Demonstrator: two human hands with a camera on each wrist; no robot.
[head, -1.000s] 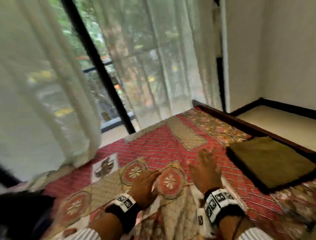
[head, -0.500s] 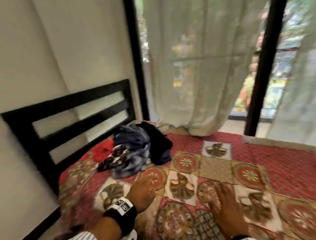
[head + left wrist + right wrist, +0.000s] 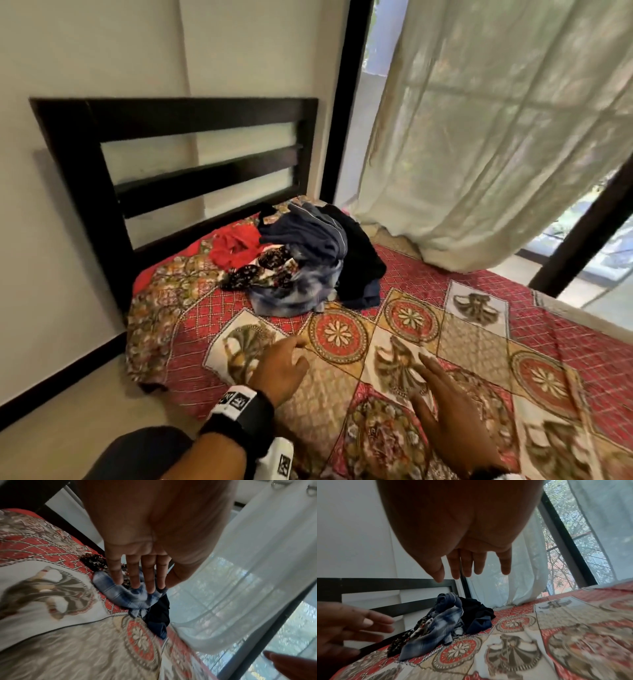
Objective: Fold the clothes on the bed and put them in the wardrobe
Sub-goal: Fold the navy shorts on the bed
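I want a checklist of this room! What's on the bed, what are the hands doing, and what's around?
Surface: bed under a red patterned quilt.
Job's things: clothes pile unfolded near the headboard; red top, floral piece, blue plaid shirt, striped navy piece, dark garment.
Clutter: nothing seen.
Hands: left hand and right hand open, fingers straight, above the quilt, short of the pile, holding nothing.
Cables: nothing seen.
Surroundings: white wall, sheer curtain reaching the bed's far edge, black-framed window. Wardrobe not in view.
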